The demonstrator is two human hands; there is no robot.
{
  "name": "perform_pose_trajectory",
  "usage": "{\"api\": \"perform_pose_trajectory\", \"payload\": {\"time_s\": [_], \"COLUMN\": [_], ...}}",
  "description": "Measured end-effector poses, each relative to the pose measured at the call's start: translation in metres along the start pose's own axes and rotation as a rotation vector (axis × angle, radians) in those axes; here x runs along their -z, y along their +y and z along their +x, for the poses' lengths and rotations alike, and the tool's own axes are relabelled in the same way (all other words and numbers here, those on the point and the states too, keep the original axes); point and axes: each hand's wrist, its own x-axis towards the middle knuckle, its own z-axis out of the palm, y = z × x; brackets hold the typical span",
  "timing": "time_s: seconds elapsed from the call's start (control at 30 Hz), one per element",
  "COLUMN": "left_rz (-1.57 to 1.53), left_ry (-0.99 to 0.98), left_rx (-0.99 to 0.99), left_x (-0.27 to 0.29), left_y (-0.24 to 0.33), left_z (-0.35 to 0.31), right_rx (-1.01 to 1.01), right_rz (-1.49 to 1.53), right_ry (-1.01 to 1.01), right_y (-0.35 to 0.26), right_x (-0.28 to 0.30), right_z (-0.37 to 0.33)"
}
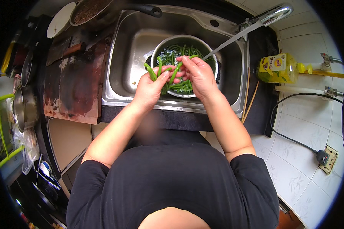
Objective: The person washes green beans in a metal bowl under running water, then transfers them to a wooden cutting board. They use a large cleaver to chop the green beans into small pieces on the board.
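Over a round metal basin (214, 55) in the sink, both hands are close together. My left hand (149, 88) is closed around several long, glossy green pods that look like green beans (150, 71), their ends sticking out past the thumb. With thumb and fingertips my right hand (203, 76) pinches one green bean (176, 72), which slants down toward the left fingers. More beans (183, 86) lie in water inside the basin, partly hidden by my hands. A stream of water (233, 40) runs from the tap (277, 14) into the basin's right side.
The steel sink (116, 57) surrounds the basin. A worn wooden board (74, 82) lies to its left, with a pan (90, 13) and white plate (61, 20) beyond. Right of the sink are chopsticks (250, 101), a yellow liquid bottle (281, 68) and a plugged-in black cable (292, 133).
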Motion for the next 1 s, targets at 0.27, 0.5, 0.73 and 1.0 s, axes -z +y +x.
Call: {"api": "perform_pose_trajectory", "payload": {"time_s": [0.27, 0.5, 0.73, 1.0], "left_rz": [0.149, 0.109, 0.278, 0.313], "left_ry": [0.080, -0.070, -0.164, -0.312], "left_rx": [-0.205, -0.157, -0.099, 0.150], "left_x": [0.006, 0.005, 0.017, 0.023], "left_y": [-0.006, -0.006, -0.002, 0.001], "left_z": [-0.001, -0.003, -0.005, 0.001], "right_rx": [0.338, 0.281, 0.399, 0.545], "right_rz": [-0.694, -0.597, -0.706, -0.983], "right_ry": [-0.166, -0.088, -0.047, 0.081], "right_y": [0.002, -0.004, -0.009, -0.007], "right_x": [-0.021, -0.028, -0.022, -0.018], "right_z": [-0.013, -0.020, -0.022, -0.029]}}
